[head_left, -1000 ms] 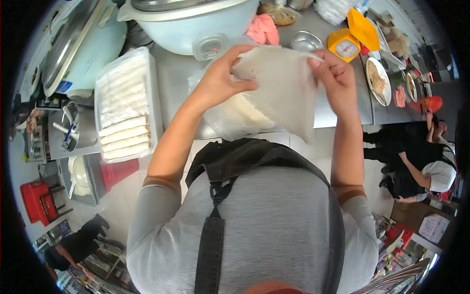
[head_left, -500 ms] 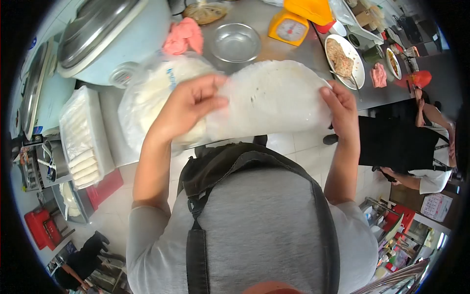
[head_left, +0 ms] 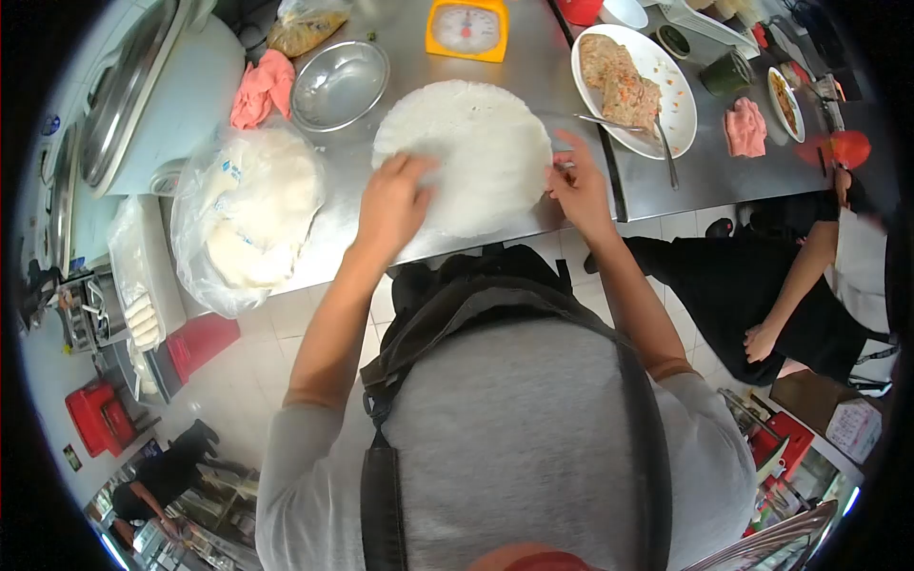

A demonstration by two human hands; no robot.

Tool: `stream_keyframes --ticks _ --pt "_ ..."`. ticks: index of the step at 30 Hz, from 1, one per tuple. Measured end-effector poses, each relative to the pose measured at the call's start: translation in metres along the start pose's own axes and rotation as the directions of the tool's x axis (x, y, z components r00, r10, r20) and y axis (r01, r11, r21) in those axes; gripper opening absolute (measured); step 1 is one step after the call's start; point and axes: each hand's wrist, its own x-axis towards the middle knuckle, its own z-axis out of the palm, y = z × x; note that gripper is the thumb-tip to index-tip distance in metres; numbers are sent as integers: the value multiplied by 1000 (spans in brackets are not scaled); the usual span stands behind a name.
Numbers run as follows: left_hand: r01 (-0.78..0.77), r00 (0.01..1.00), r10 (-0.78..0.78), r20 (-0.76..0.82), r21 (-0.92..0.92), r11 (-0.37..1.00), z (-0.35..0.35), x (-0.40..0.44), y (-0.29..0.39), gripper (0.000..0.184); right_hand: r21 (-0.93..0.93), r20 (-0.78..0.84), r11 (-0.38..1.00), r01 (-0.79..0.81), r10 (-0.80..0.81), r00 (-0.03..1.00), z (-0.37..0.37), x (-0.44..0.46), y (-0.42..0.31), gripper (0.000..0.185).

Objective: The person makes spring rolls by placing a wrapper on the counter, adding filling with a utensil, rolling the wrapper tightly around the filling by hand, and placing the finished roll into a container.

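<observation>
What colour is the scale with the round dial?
The scale is yellow-orange, best seen in the head view.

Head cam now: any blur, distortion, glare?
Head view: fisheye distortion with black corners; left hand smeared at the fingers, probably motion blur; round white sheet fairly clear; bright reflections in the metal bowl; orange scale figures too small to read.

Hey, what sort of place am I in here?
Probably a working food kitchen: there's a long metal counter, a yellow scale and a big lidded cooker.
</observation>
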Motion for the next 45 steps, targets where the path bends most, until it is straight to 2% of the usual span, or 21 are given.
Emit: stream_keyframes --ticks 2,4,7,9,11,13,15,16,18,19,21,22,23,25,28,30,32,33,36,38,45 --pt "-23 1000 22 16 65 998 1 -27 4 39 -273 116 940 203 -178 977 -9 10 11 42" --pt "68 995 -73 64 69 995 -2 -39 14 40 -263 112 945 194 -170 979 -13 12 11 39" --pt "7 998 -3 -60 77 997 -13 -23 27 38 -302 126 926 226 -196 972 -25 -5 -20 35" --pt "-30 995 36 -93 73 997 -20 16 52 35 -408 33 880 245 -254 967 -44 -16 -45 31" --pt "-273 957 270 -105 -16 962 -9 62 75 27 -632 -104 716 297 -458 883 -90 -11 -50 20" --pt "-431 902 430 -32 -39 901 22 109 102 21 -867 -141 481 133 -491 860 -141 -4 -45 33" --pt "-507 862 506 27 40 861 61 146 126 23 -832 -242 551 -64 -255 936 -169 4 -28 39" --pt "-519 855 518 26 39 854 76 156 133 23 -831 -254 551 -72 -260 932 -173 13 -23 39" --pt "-468 875 423 237 185 864 96 169 151 33 -732 -170 656 -184 86 982 -180 29 -15 39" --pt "-478 869 432 242 183 859 99 172 162 33 -728 -181 658 -193 87 980 -183 33 -10 39" --pt "-462 811 285 512 259 848 101 174 177 41 -765 -126 633 -115 28 992 -185 43 -1 37" --pt "-463 808 283 516 262 847 103 172 178 41 -794 -103 608 1 -136 985 -186 43 5 35" --pt "-501 793 330 512 240 832 106 170 178 42 -789 -105 614 -1 -133 986 -194 42 7 35" --pt "-542 772 378 511 218 812 100 166 181 43 -450 -146 810 -376 349 926 -198 36 -33 30" --pt "-499 804 329 496 260 827 72 163 171 44 -353 -175 874 -335 290 941 -220 13 -19 29" --pt "-444 882 381 278 220 868 58 160 152 48 -337 -209 890 -306 246 946 -219 -7 -20 30" --pt "-395 912 346 222 242 886 46 167 144 51 -517 -259 850 -101 -43 965 -214 -18 -15 36" --pt "-347 935 312 168 252 903 43 170 141 55 -513 -255 852 -104 -35 966 -207 -20 -19 36" --pt "-376 927 359 111 284 882 58 180 131 55 -638 -259 762 -114 -73 963 -184 -16 -34 46" --pt "-404 914 394 95 304 863 63 179 127 55 -823 -141 568 11 -223 965 -180 -7 -27 55" --pt "-463 885 445 137 354 813 69 157 111 54 -893 -181 445 -70 -211 961 -174 -6 -33 61"
